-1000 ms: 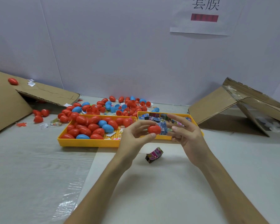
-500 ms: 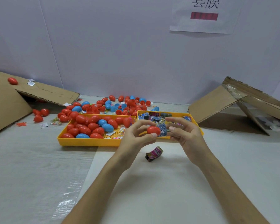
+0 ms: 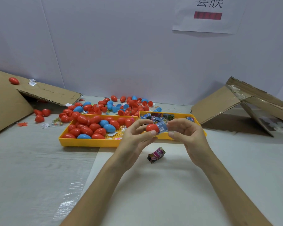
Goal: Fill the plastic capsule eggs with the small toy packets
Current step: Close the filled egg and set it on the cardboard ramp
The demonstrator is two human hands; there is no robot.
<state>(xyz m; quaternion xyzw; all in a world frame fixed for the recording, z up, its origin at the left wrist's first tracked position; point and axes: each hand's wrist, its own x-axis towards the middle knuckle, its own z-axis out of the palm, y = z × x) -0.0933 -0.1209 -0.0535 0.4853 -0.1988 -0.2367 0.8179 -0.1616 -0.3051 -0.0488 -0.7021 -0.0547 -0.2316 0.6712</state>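
My left hand (image 3: 135,137) pinches a red capsule egg half (image 3: 152,127) between thumb and fingers, above the table in front of the trays. A small blue-and-white toy packet (image 3: 162,126) sticks out of the half's right side, and my right hand (image 3: 185,133) holds that packet with curled fingers. A pink-and-black folded toy packet (image 3: 156,154) lies on the table below my hands. The left yellow tray (image 3: 88,141) holds several red and blue eggs. The right yellow tray (image 3: 167,114) holds several toy packets.
More red and blue eggs and egg halves (image 3: 121,105) lie scattered behind the trays. Flattened cardboard (image 3: 5,101) leans at the left with one red egg (image 3: 14,80) on it. A collapsed cardboard box (image 3: 238,105) stands at the right. A white wall closes the back.
The blue-and-white packet shows more between my hands, at the red half's right side. Both hands stay at about the same spot above the table.
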